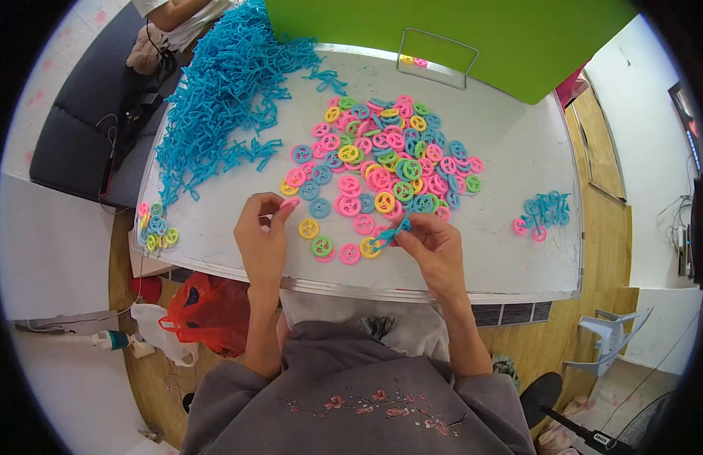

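Observation:
Between the thumb and fingers of my left hand (262, 231) is a small pink plastic wheel (289, 203), held just above the table. My right hand (435, 246) pinches a blue plastic frame piece (391, 233) over the near edge of the wheel pile. Loose spoked wheels in pink, blue, yellow and green (382, 144) lie heaped in the middle of the white table (511, 136). A few single wheels, among them a green wheel (322, 246) and a yellow wheel (309, 228), lie spread between my hands.
A big heap of blue frame pieces (222, 91) covers the table's far left. Blue pieces joined with wheels (545, 212) sit at the right; a small wheel cluster (156, 227) lies at the left edge. A green board (458, 38) with a wire loop stands behind. Another person's arm (177, 14) shows top left.

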{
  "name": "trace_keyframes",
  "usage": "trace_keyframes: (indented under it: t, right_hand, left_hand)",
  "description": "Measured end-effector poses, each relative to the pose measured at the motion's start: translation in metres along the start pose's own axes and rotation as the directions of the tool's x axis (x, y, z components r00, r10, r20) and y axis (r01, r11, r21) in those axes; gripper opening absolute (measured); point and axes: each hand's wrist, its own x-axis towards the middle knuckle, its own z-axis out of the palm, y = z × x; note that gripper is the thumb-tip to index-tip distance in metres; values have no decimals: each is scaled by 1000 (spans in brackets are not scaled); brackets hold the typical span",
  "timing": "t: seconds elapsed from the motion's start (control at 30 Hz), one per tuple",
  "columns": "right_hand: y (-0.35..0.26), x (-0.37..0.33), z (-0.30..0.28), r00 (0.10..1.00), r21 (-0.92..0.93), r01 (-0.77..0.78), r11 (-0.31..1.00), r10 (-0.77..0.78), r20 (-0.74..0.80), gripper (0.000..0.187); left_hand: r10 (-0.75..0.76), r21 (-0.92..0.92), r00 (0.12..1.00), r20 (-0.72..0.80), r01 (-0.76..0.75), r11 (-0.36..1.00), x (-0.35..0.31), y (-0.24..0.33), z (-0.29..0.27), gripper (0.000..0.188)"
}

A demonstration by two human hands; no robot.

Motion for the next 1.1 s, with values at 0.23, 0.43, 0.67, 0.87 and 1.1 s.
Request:
trace_keyframes:
  t: [0.23, 0.43, 0.67, 0.87, 1.1]
  right_hand:
    - [4, -3, 4, 996, -34, 73, 997, -71, 49, 17]
    - [2, -7, 7, 994, -41, 78, 996, -75, 79, 10]
    - [7, -5, 9, 999, 34, -36, 999, 36, -6, 9]
    - [15, -7, 14, 995, 43, -40, 998, 44, -92, 13]
    - [-10, -8, 20, 998, -331, 35, 943, -52, -41, 22]
  left_hand:
    - [91, -680, 919, 383, 214, 702, -45, 37, 20, 12]
    - [36, -725, 906, 421, 312, 614, -48, 33, 29, 13]
    - [100, -690, 935, 340, 176, 702, -51, 33, 37, 10]
    - [175, -673, 972, 158, -24, 740, -54, 35, 42, 11]
    - [186, -645, 976, 113, -70, 761, -56, 33, 42, 14]
